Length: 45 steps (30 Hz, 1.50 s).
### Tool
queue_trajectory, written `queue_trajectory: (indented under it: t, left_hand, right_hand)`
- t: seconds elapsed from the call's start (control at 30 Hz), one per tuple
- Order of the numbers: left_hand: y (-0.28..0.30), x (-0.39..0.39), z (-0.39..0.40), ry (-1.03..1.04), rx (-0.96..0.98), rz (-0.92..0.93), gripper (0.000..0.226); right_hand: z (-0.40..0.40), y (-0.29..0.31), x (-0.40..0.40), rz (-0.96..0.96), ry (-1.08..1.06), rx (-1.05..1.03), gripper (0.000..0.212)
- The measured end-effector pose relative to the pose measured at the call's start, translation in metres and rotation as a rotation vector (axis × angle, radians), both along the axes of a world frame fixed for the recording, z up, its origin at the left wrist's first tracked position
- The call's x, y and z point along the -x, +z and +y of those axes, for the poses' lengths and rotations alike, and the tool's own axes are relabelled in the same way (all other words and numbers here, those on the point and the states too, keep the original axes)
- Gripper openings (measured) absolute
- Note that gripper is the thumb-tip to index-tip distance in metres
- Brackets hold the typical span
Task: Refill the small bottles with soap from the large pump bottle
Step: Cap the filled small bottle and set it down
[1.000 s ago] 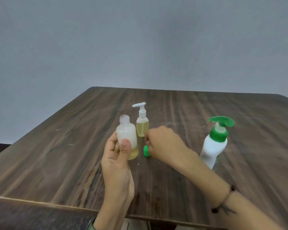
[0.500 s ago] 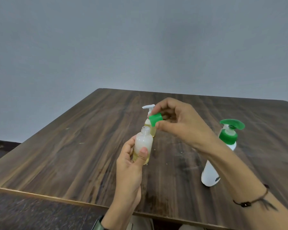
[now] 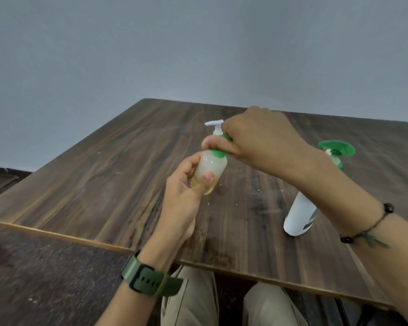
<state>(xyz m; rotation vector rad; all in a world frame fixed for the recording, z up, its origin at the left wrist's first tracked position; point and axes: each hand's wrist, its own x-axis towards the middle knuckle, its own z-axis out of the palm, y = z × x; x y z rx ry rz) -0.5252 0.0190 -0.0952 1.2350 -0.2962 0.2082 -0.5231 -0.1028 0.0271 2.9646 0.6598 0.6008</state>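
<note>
Green watch [image 3: 149, 282] left wrist; beaded cord bracelet [image 3: 372, 223] right (small tattoo beside); khaki trousers [image 3: 191, 300].

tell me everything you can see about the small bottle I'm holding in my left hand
The small bottle is frosted translucent plastic, round-shouldered, with yellowish liquid low inside. It is held above the table, tilted slightly. The left hand grips its body, thumb across the front. The right hand pinches the green cap sitting on its neck.
</note>
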Motion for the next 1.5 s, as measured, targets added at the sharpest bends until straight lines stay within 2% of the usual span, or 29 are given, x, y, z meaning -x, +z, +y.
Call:
queue_trajectory:
  t: [0.1,0.13,0.2,0.27,0.3,0.33,0.4,0.43,0.47,0.53,0.6,0.63,0.7,0.73,0.77,0.83,0.9,1.1,1.27,1.5]
  left_hand:
    - [-0.001,-0.005,0.008,-0.008,-0.009,0.0,0.036]
    - [-0.001,-0.006,0.01,-0.011,-0.004,0.008,0.033]
    - [-0.003,-0.008,0.016,-0.02,-0.004,0.024,0.03]
    - [-0.004,-0.009,0.02,-0.043,-0.02,0.033,0.031]
    - [-0.004,-0.009,0.022,-0.056,-0.03,0.036,0.032]
    - [-0.005,-0.009,0.022,-0.067,-0.035,0.043,0.034]
    - [-0.007,-0.009,0.023,-0.08,-0.022,0.062,0.036]
    - [-0.008,-0.01,0.023,-0.08,-0.012,0.068,0.036]
    - [-0.009,-0.011,0.024,-0.079,-0.004,0.072,0.036]
    - [-0.009,-0.012,0.024,-0.086,0.001,0.083,0.036]
    - [-0.009,-0.014,0.024,-0.101,-0.01,0.084,0.035]
    - [-0.008,-0.014,0.023,-0.106,-0.013,0.085,0.034]
    - [-0.008,-0.015,0.023,-0.107,-0.004,0.086,0.033]
    - [-0.009,-0.015,0.024,-0.103,-0.003,0.081,0.035]
    - [-0.009,-0.016,0.025,-0.104,-0.008,0.073,0.041]
    - [-0.008,-0.015,0.027,-0.115,-0.02,0.084,0.043]
    - [-0.008,-0.015,0.027,-0.124,-0.025,0.11,0.034]
    - [0.0,-0.02,0.016,-0.129,-0.094,0.161,0.029]
    - [0.008,-0.026,0.003,-0.049,-0.134,0.253,0.052]
    - [0.003,-0.023,0.0,-0.033,-0.152,0.26,0.039]
  right_hand:
    - [-0.002,-0.003,-0.001,-0.047,-0.097,-0.064,0.067]
    - [-0.004,-0.003,-0.001,-0.004,-0.036,-0.145,0.062]
    - [-0.009,-0.004,-0.004,0.103,0.172,-0.267,0.029]
    - [-0.009,-0.007,-0.005,0.181,0.299,-0.286,0.023]
    - [-0.007,-0.01,-0.006,0.175,0.272,-0.283,0.016]
    - [-0.006,-0.014,-0.009,0.139,0.205,-0.258,0.019]
    - [-0.004,-0.016,-0.012,0.028,0.011,-0.173,0.05]
    - [-0.003,-0.015,-0.012,-0.027,-0.028,-0.181,0.055]
    - [-0.003,-0.014,-0.012,-0.041,0.022,-0.244,0.052]
    - [-0.004,-0.011,-0.012,0.062,0.192,-0.29,0.018]
    - [-0.003,-0.012,-0.013,0.201,0.271,-0.218,0.02]
    - [-0.002,-0.014,-0.015,0.211,0.231,-0.202,0.014]
    - [-0.002,-0.017,-0.019,0.126,0.066,-0.197,0.045]
    - [-0.004,-0.018,-0.02,0.061,0.005,-0.203,0.053]
    - [-0.006,-0.02,-0.02,0.039,0.03,-0.249,0.051]
    - [-0.007,-0.02,-0.016,0.162,0.176,-0.319,0.022]
    - [-0.004,-0.022,-0.014,0.248,0.263,-0.238,0.027]
    - [0.0,-0.029,-0.023,0.211,0.101,-0.259,0.022]
    - [0.0,-0.036,-0.039,0.167,-0.199,-0.118,0.024]
    - [-0.006,-0.048,-0.067,0.134,-0.386,-0.076,0.022]
